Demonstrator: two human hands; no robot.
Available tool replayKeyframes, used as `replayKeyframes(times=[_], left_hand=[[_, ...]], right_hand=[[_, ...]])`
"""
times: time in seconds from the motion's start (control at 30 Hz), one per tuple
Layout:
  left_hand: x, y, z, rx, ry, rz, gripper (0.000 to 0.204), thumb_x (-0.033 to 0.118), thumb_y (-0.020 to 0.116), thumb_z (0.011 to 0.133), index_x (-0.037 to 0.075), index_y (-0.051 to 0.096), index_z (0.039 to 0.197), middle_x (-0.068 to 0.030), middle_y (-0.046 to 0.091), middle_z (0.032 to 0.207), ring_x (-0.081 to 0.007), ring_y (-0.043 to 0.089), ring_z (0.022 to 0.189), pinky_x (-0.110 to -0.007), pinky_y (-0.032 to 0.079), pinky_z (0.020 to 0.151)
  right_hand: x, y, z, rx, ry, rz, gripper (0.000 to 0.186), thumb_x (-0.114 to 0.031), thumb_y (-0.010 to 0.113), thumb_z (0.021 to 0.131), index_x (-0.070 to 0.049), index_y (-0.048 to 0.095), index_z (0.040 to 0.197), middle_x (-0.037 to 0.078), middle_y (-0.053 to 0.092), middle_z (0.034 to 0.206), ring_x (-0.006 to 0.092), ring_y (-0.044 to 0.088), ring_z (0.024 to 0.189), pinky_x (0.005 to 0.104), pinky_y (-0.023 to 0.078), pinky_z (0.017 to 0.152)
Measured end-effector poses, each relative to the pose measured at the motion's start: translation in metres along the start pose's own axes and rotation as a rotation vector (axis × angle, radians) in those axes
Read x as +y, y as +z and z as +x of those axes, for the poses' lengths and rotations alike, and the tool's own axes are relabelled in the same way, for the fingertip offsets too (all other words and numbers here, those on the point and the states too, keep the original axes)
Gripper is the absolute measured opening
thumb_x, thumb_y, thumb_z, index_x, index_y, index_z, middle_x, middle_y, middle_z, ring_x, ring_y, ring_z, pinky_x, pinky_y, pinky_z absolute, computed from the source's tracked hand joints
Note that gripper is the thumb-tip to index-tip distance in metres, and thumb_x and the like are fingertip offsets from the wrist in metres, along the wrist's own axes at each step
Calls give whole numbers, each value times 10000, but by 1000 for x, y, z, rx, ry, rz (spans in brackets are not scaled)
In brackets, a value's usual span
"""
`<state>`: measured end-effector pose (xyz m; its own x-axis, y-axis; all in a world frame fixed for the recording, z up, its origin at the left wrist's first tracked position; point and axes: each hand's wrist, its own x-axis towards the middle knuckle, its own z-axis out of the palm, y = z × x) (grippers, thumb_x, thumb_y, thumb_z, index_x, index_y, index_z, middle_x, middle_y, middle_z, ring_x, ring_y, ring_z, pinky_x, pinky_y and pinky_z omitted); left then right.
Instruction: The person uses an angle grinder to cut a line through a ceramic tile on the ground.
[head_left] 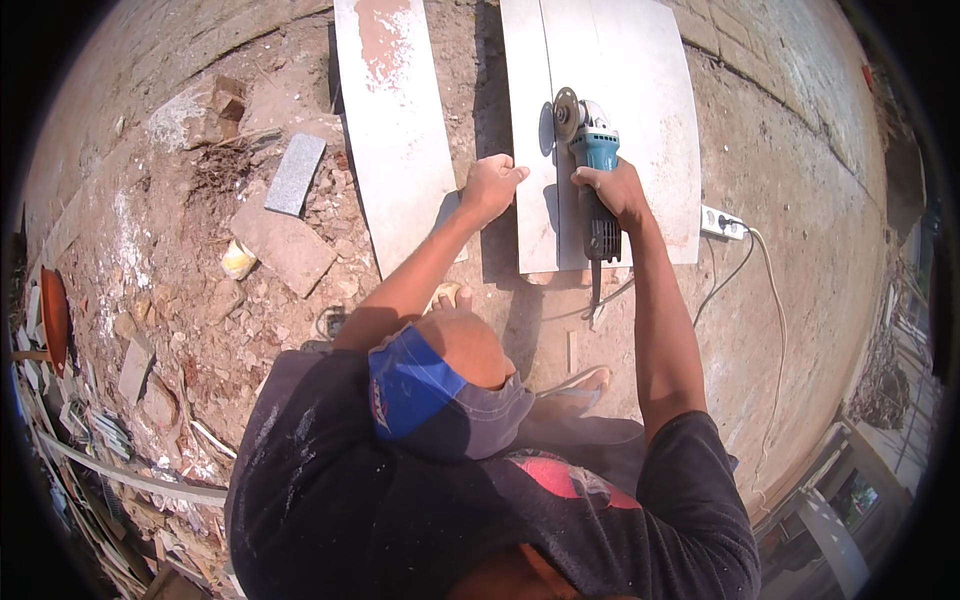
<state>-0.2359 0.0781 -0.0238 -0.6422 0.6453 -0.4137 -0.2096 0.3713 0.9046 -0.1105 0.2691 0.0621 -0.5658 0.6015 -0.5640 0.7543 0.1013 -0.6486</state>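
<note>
Two hands are showing. Right hand is gripping an angle grinder, which is sitting at 1 o'clock, over a white panel. Left hand is hanging with fingers folded together near the panel's 8 o'clock edge; contact unclear. Second panel is lying at 11 o'clock, grey slab at 10.

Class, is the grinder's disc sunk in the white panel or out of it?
Out: the disc shows its whole rim, its shadow beside it on the panel.
</note>
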Motion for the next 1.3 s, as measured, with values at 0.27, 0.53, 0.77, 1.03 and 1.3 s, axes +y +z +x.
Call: replayKeyframes(times=[0.27,0.53,0.77,1.03,1.3], left_hand=[[-5,1,2,0,-11,2,345,239,725,942,10,565,740,-43,542,620,-132,501,587,-362,433,587],[1,-1,-2,-8,-22,-11,326,241,722,944,2,589,767,-47,568,629,-137,528,597,-364,444,595],[0,-2,1,-10,-16,14,300,245,716,943,-2,628,797,-47,594,642,-139,546,595,-361,457,593],[3,-5,0,-64,-38,6,280,269,709,972,26,650,848,12,580,704,-81,577,652,-286,541,606],[10,-2,-4,-24,-31,-27,289,219,705,955,-2,624,787,-35,594,636,-126,555,585,-347,459,576]], right_hand=[[-9,1,4,16,-6,20,358,-220,788,726,23,701,975,100,710,833,187,653,714,328,523,669],[-3,2,3,13,11,36,371,-207,792,727,34,698,993,107,709,842,190,652,708,333,524,663],[-4,3,-2,9,36,47,440,-253,796,691,48,715,1001,139,735,877,225,685,747,358,540,692],[-9,1,9,22,9,12,437,-278,781,679,37,720,975,144,730,870,229,682,755,357,537,691],[-19,-2,30,37,-5,0,415,-279,789,679,34,728,944,151,734,876,238,686,760,360,537,691]])
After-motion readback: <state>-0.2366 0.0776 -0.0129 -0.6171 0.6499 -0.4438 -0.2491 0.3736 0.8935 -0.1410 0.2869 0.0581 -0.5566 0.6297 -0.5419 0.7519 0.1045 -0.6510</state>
